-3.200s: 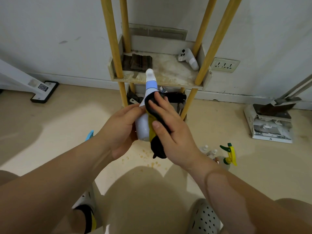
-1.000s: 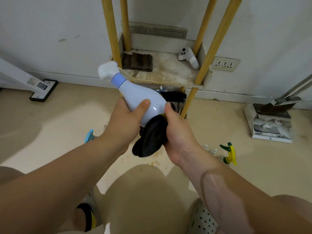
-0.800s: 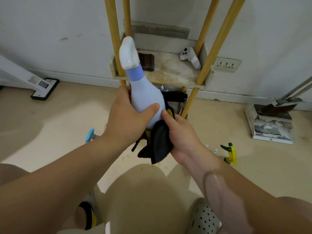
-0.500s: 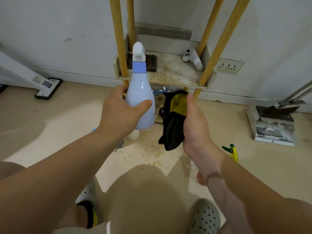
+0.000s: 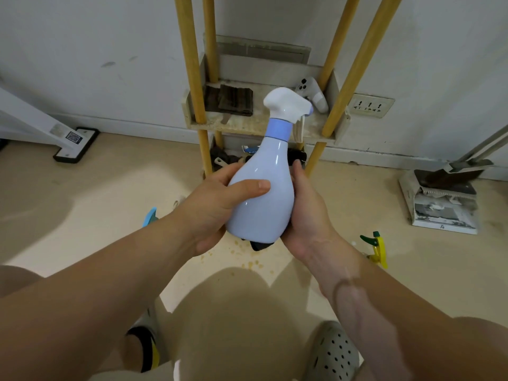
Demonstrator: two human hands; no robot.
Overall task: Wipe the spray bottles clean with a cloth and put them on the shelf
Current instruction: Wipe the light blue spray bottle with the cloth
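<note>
A pale blue spray bottle [image 5: 265,193] with a white trigger head stands upright between both hands in front of the shelf [image 5: 261,125]. My left hand [image 5: 217,204] grips its left side, thumb across the front. My right hand [image 5: 305,215] cups the bottle's right side and presses the dark cloth [image 5: 258,245] against its far side; only a black corner of the cloth shows under the base. On the floor at the right lies a second spray bottle [image 5: 376,250] with a yellow and green trigger. A blue trigger [image 5: 149,217] peeks out behind my left forearm.
The shelf has yellow wooden posts [image 5: 192,78]; on it lie a folded brown cloth [image 5: 233,99] and a white controller [image 5: 313,94]. Clutter fills the tier beneath it. A dustpan set [image 5: 442,199] stands at the right, a wall socket [image 5: 369,105] beside the shelf, a mop base [image 5: 75,144] at the left.
My right hand, which held the cloth apart from the bottle, has come back against the bottle's right side. The bottle has turned, its trigger head now pointing right, and has shifted right.
</note>
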